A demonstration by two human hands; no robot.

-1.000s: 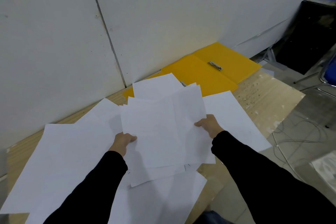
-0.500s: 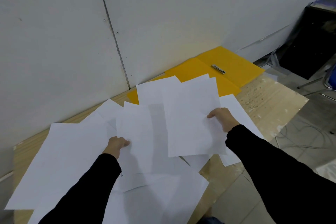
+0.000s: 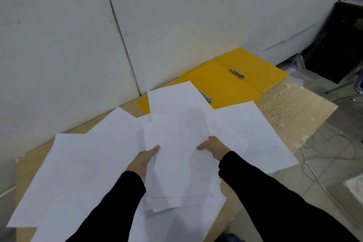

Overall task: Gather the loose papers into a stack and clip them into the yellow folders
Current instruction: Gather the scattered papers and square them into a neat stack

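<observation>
hands: left hand (image 3: 144, 160) and right hand (image 3: 213, 147) pinch opposite side edges of the thin bundle of white paper sheets (image 3: 180, 155) | axis: long side runs away from the person | target: open yellow plastic folders (image 3: 222, 84) ahead-right by the wall (nearer the right hand) | loose white sheets (image 3: 78, 163) mostly leftward

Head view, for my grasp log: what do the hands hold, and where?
A sheaf of white papers: the left hand grips its left edge, the right hand its right edge.
</observation>
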